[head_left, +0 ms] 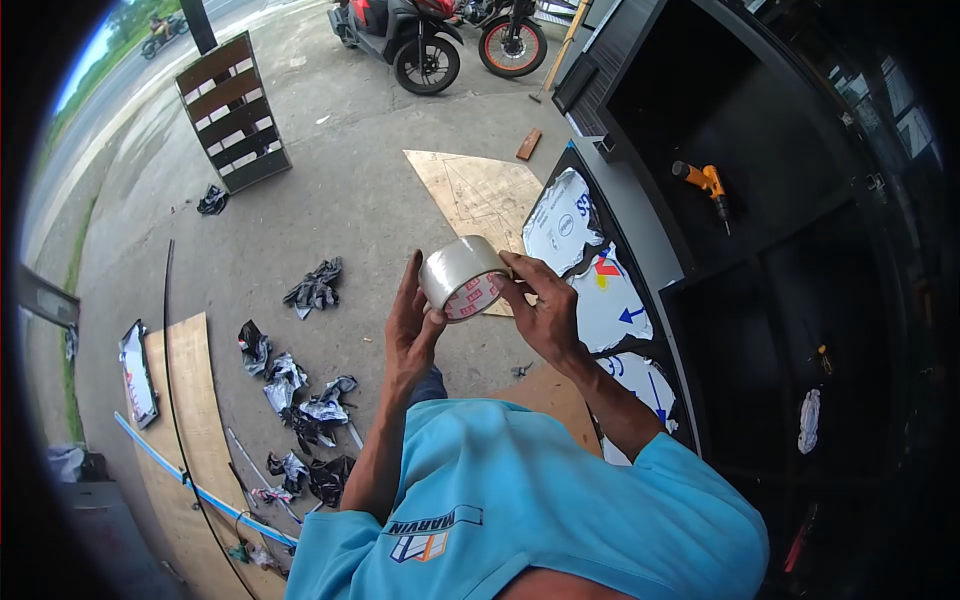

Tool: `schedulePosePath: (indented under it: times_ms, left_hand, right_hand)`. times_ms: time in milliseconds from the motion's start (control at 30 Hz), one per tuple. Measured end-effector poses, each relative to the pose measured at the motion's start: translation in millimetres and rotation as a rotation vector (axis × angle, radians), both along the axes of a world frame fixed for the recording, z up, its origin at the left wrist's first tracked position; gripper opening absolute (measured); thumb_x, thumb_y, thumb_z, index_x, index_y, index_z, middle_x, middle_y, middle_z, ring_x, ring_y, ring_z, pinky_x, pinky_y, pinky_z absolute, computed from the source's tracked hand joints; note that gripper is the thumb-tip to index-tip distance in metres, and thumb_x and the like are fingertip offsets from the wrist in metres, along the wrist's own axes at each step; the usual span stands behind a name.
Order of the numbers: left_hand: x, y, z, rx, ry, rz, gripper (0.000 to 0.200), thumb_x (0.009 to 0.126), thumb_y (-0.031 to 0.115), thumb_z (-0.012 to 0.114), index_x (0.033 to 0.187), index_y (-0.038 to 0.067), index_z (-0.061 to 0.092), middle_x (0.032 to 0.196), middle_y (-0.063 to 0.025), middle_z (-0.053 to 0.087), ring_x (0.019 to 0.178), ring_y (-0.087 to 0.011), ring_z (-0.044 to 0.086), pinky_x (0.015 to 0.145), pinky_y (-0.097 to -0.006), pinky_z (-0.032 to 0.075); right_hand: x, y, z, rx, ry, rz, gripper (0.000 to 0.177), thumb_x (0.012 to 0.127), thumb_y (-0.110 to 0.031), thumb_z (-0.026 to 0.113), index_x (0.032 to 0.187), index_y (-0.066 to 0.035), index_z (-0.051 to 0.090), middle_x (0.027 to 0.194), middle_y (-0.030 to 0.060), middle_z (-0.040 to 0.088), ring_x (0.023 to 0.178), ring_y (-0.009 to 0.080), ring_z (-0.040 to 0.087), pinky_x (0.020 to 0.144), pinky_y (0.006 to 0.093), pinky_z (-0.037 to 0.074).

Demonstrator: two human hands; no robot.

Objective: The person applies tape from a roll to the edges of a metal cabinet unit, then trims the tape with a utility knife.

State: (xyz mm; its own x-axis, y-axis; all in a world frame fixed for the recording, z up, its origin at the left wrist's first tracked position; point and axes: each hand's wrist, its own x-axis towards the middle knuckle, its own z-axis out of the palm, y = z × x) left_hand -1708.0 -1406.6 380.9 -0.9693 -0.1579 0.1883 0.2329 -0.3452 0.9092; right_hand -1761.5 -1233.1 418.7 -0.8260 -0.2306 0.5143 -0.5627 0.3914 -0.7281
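A wide roll of clear packing tape point(450, 264) is held up in front of my chest, tilted so that the red-and-white print inside its core shows. My left hand point(408, 328) grips its left side, thumb at the lower edge and fingers along the outer face. On the opposite side, my right hand point(541, 304) pinches the rim between thumb and fingers. No loose end of tape can be made out.
On the right, an orange drill point(708, 188) lies on a large black cabinet point(690, 95), beside white printed sheets point(610, 306). Plywood point(478, 190) and crumpled black wrapping point(316, 288) lie on the concrete. A slatted stand point(234, 115) and motorbikes point(425, 62) are farther off.
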Motion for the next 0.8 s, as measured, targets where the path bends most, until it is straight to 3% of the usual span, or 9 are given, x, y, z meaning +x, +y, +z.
schedulePosePath:
  times_ms: [67, 300, 400, 433, 533, 600, 700, 767, 800]
  left_hand:
    - [-49.8, -22.6, 3.9, -0.047, 0.101, -0.039, 0.097, 0.08, 0.041, 0.074, 0.15, 0.005, 0.017, 0.148, -0.0206, 0.03, 0.132, -0.0339, 0.039, 0.105, -0.0486, 0.039]
    - [-200.9, -72.6, 18.2, -0.151, 0.064, -0.25, 0.083, 0.086, 0.046, 0.066, 0.145, 0.002, 0.027, 0.137, -0.0215, 0.044, 0.127, -0.0314, 0.044, 0.102, -0.0433, 0.04]
    - [-261.2, -70.5, 24.8, -0.223, 0.055, -0.292, 0.077, 0.094, 0.052, 0.048, 0.147, 0.003, 0.021, 0.136, -0.0211, 0.046, 0.126, -0.0318, 0.046, 0.1, -0.0422, 0.043]
    - [-281.8, -68.7, 19.8, -0.227, 0.05, -0.322, 0.077, 0.094, 0.052, 0.048, 0.147, 0.003, 0.021, 0.136, -0.0211, 0.046, 0.126, -0.0318, 0.046, 0.1, -0.0422, 0.043]
    - [-343.6, -60.6, -4.2, 0.151, -0.041, -0.558, 0.074, 0.096, 0.05, 0.038, 0.15, 0.005, 0.014, 0.145, -0.0174, 0.036, 0.133, -0.0313, 0.039, 0.105, -0.0472, 0.039]
    - [-378.5, -50.2, -5.7, 0.233, -0.037, -0.605, 0.073, 0.097, 0.049, 0.039, 0.15, 0.005, 0.014, 0.147, -0.0172, 0.033, 0.134, -0.031, 0.036, 0.107, -0.0474, 0.036]
    - [-427.1, -36.7, 0.3, 0.382, -0.051, -0.677, 0.07, 0.098, 0.043, 0.041, 0.151, 0.005, 0.013, 0.151, -0.0163, 0.027, 0.138, -0.031, 0.03, 0.11, -0.0483, 0.031]
    - [-470.6, -23.6, 14.8, 0.284, 0.004, -0.693, 0.073, 0.097, 0.041, 0.046, 0.15, 0.005, 0.013, 0.15, -0.0159, 0.027, 0.138, -0.0318, 0.029, 0.11, -0.0481, 0.031]
    - [-487.0, -16.8, 12.1, 0.307, -0.024, -0.642, 0.077, 0.091, 0.039, 0.06, 0.147, 0.001, 0.022, 0.145, -0.0176, 0.036, 0.135, -0.031, 0.035, 0.109, -0.0466, 0.032]
  right_hand:
    - [-38.7, -22.3, -4.7, -0.127, -0.048, -0.027, 0.029, 0.09, -0.008, 0.064, 0.115, 0.004, 0.062, 0.104, 0.0163, 0.066, 0.086, 0.0196, 0.068, 0.069, 0.0279, 0.058]
    - [-147.1, -77.2, -3.8, -0.416, -0.237, -0.252, 0.029, 0.091, -0.008, 0.062, 0.117, 0.005, 0.06, 0.109, 0.0168, 0.064, 0.091, 0.0185, 0.066, 0.07, 0.028, 0.059]
    - [-186.4, -82.1, -6.7, -0.317, -0.128, -0.413, 0.033, 0.089, -0.006, 0.065, 0.12, 0.003, 0.059, 0.11, 0.0164, 0.063, 0.094, 0.0215, 0.065, 0.074, 0.0306, 0.057]
    - [-199.3, -83.9, -5.9, -0.237, -0.045, -0.463, 0.034, 0.088, -0.005, 0.066, 0.121, 0.002, 0.059, 0.111, 0.0163, 0.063, 0.095, 0.0227, 0.065, 0.075, 0.0316, 0.057]
    - [-242.3, -80.4, -7.7, -0.155, 0.009, -0.496, 0.041, 0.086, -0.003, 0.067, 0.125, 0.001, 0.055, 0.118, 0.0166, 0.06, 0.107, 0.0276, 0.06, 0.087, 0.0357, 0.051]
    - [-274.1, -73.8, -12.2, -0.082, 0.13, -0.492, 0.046, 0.085, -0.002, 0.067, 0.129, 0.001, 0.052, 0.124, 0.0167, 0.057, 0.116, 0.0306, 0.054, 0.096, 0.0378, 0.046]
    - [-323.8, -60.9, -12.8, -0.054, 0.17, -0.539, 0.045, 0.085, -0.004, 0.068, 0.127, 0.002, 0.053, 0.123, 0.0201, 0.058, 0.112, 0.0306, 0.058, 0.092, 0.0387, 0.049]
    - [-361.8, -47.6, -6.0, -0.107, 0.162, -0.554, 0.043, 0.085, -0.001, 0.067, 0.127, 0.002, 0.054, 0.122, 0.0196, 0.059, 0.112, 0.03, 0.058, 0.092, 0.0384, 0.05]
    - [-379.7, -38.5, -6.9, -0.107, 0.176, -0.566, 0.042, 0.085, 0.0, 0.066, 0.125, 0.002, 0.055, 0.12, 0.0188, 0.06, 0.112, 0.0306, 0.059, 0.092, 0.038, 0.05]
